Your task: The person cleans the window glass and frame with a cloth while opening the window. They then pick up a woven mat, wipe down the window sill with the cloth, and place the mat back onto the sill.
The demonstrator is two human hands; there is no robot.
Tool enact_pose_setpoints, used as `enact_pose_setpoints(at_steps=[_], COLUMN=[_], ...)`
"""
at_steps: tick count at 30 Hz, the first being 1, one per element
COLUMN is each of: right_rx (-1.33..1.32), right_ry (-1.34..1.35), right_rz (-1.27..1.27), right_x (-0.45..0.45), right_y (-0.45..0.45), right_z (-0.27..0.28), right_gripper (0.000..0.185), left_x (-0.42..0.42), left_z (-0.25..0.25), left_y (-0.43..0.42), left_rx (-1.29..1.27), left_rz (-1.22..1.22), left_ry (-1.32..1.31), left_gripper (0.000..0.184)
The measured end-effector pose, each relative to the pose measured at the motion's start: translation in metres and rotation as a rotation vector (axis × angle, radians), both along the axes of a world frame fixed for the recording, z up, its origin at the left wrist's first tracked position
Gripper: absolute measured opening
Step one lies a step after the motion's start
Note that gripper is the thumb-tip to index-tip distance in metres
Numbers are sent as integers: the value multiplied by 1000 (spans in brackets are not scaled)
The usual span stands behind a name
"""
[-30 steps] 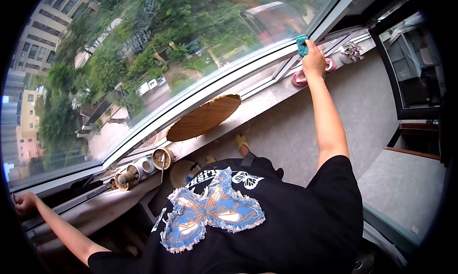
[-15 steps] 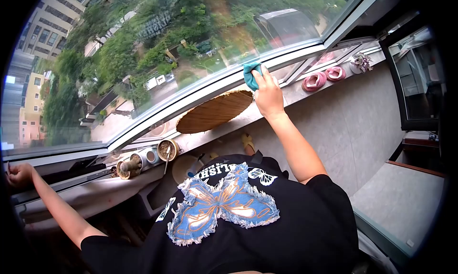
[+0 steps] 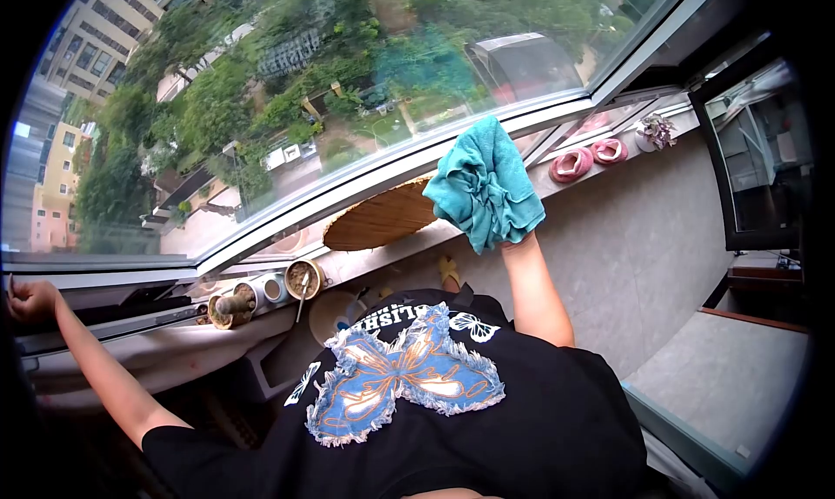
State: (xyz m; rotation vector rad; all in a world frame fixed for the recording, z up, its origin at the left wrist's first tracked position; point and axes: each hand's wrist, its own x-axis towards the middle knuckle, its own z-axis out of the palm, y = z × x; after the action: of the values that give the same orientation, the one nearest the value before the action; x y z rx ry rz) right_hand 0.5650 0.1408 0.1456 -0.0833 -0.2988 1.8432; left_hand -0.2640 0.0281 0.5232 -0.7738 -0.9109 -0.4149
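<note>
A teal cloth [image 3: 487, 186] lies loosely spread and wrinkled over my right hand [image 3: 519, 241], hiding the fingers; only the wrist end shows below it. The cloth is in front of the lower rail of the window frame [image 3: 365, 182] and overlaps the right end of a brown oval woven mat [image 3: 378, 221]. At the far left, my left hand [image 3: 33, 299] has its fingers curled at the end of the window frame, and the fingertips are partly lost at the dark image edge.
Several pots, one with a cactus [image 3: 233, 305] and one with a white-handled tool [image 3: 303, 282], line the sill at left. Two pink containers [image 3: 571, 164] and a potted plant [image 3: 657, 134] stand at right. Beyond the glass [image 3: 348, 82] are trees and buildings.
The teal cloth was bunched small under my right fingers against the frame; now it is opened out over the hand, which has come back from the glass. My left hand stays at the frame.
</note>
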Motion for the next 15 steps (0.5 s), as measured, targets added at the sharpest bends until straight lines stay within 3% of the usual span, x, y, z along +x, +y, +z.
enact_pose_setpoints(at_steps=[5,6,9,10,12,14,15], right_rx=[-23,-17,-37,-6,49,208,255], right_ry=[-46,-189,-65,-5,-132,-257,-234], right_rz=[-87,-216,-366,-405,-636,-879,-885], right_x=[11,16,59,74,83,113,130], right_y=[10,15,29,35,48,85,103], right_z=[4,-1,4,12,69,88,96], right_gripper=[53,55,71,77,77,74,70], left_x=[-2,-2,-3,-4,-5,-5,-5], left_z=[-1,-1,-5,-6,-6,-7,-7], left_y=[-1,-1,-3,-3,-3,-3,-4], left_rx=[2,4,10,14,20,26,29], left_rz=[2,3,7,10,10,12,11], left_ry=[-7,-10,-21,-22,-25,-34,-45], left_gripper=[18,19,19,19,20,20,20])
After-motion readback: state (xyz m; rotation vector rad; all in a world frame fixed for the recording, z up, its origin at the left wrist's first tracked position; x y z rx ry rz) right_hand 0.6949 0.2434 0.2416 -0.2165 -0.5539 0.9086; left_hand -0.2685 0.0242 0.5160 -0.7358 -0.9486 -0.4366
